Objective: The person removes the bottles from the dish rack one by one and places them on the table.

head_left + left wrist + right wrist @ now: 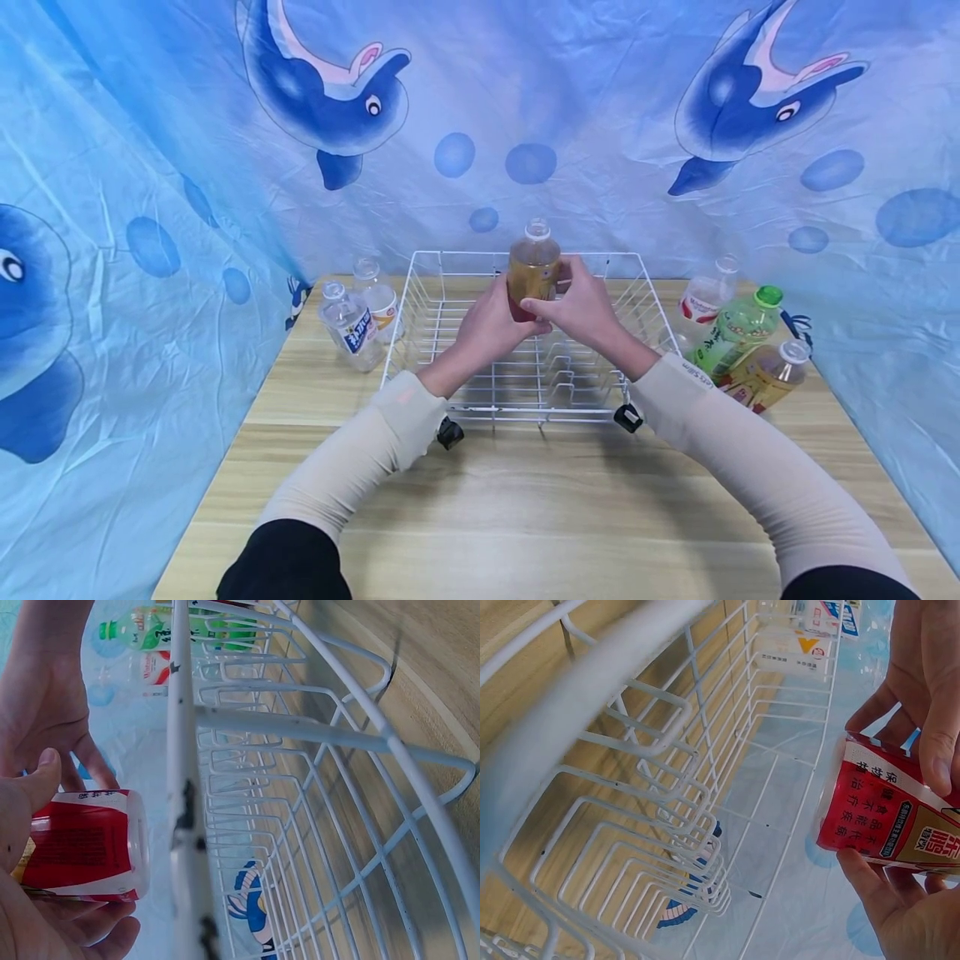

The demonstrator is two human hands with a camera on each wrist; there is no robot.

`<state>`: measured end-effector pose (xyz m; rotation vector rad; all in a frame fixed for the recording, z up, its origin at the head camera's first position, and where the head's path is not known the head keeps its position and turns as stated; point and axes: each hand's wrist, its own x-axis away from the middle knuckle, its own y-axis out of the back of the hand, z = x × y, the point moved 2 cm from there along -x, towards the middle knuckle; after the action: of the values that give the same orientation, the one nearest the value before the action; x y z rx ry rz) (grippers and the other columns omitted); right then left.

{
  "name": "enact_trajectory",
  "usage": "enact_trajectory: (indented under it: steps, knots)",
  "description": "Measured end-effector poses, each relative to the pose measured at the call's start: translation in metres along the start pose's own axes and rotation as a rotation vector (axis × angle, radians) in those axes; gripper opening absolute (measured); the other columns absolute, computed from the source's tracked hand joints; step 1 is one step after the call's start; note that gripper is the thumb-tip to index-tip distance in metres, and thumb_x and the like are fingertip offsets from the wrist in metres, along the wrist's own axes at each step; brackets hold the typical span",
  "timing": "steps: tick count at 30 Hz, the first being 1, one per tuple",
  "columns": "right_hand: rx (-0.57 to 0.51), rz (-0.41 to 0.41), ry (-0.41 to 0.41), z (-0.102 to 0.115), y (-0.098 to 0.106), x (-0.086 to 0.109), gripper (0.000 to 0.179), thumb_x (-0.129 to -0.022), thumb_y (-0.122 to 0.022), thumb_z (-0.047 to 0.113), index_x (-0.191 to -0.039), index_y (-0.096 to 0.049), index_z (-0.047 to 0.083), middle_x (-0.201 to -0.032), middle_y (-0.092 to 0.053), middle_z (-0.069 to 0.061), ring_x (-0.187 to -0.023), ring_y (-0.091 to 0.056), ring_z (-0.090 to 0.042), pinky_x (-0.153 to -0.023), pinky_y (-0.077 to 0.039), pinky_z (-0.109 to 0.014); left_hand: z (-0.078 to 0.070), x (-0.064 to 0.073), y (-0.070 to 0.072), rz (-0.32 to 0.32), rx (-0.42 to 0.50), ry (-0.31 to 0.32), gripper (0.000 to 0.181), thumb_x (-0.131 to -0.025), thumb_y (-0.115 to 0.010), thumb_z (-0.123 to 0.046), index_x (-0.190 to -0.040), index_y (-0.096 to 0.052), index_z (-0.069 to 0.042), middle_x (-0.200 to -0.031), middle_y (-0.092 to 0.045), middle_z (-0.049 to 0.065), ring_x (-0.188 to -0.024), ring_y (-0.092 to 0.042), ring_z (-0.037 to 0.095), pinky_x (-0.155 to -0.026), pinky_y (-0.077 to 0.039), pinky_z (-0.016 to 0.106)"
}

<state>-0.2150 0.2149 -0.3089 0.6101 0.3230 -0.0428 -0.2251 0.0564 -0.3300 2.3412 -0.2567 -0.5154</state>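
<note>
A plastic bottle (534, 260) with a red and gold label stands upright in the air above the white wire rack (525, 409), its neck uncapped. Low on its left side, my left hand (487, 325) grips it, fingers around the base. My right hand (588, 308) holds the other side, with the thumb across the front and the fingers behind. In the right wrist view the bottle's label (889, 806) shows red with white and gold print. Its base hangs apart from the rack's wires.
Two clear labelled bottles (352, 329) stand left of the rack. On its right are a clear bottle (703, 300) with a red label, a green bottle (738, 329) and a gold-labelled bottle (768, 379). Blue dolphin-print sheeting (585, 217) surrounds the wooden table (525, 517).
</note>
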Motion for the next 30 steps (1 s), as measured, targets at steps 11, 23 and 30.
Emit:
enact_trajectory:
  steps: [11,23,30]
  knots:
    - [0.006,-0.009,-0.004,0.0037,-0.0001,0.0024,0.078,-0.070,-0.082,0.043,-0.127,-0.043,0.006,-0.114,-0.060,-0.010,-0.099,-0.062,-0.024,-0.081,-0.052,-0.038,-0.0015,0.0030,-0.0006,-0.018,0.002,0.033,0.082,-0.069,-0.078,-0.055,-0.132,-0.041,-0.017,-0.116,-0.058,-0.002,-0.097,-0.058,0.014,-0.078,-0.050,0.036]
    - [0.016,-0.012,-0.028,0.0090,0.0021,0.0047,0.079,-0.068,-0.082,0.047,-0.124,-0.045,0.005,-0.114,-0.060,-0.010,-0.098,-0.062,-0.023,-0.079,-0.053,-0.038,-0.0042,0.0047,0.0014,-0.044,-0.014,0.049,0.079,-0.074,-0.075,-0.050,-0.135,-0.041,-0.013,-0.119,-0.059,0.003,-0.102,-0.059,0.019,-0.082,-0.051,0.040]
    - [0.015,-0.017,-0.023,0.0098,0.0002,0.0069,0.078,-0.070,-0.083,0.043,-0.125,-0.044,0.005,-0.113,-0.060,-0.011,-0.098,-0.062,-0.023,-0.079,-0.053,-0.037,-0.0020,0.0052,0.0013,-0.064,-0.058,0.047,0.074,-0.076,-0.073,-0.050,-0.133,-0.044,-0.012,-0.118,-0.062,0.005,-0.101,-0.061,0.022,-0.081,-0.051,0.040]
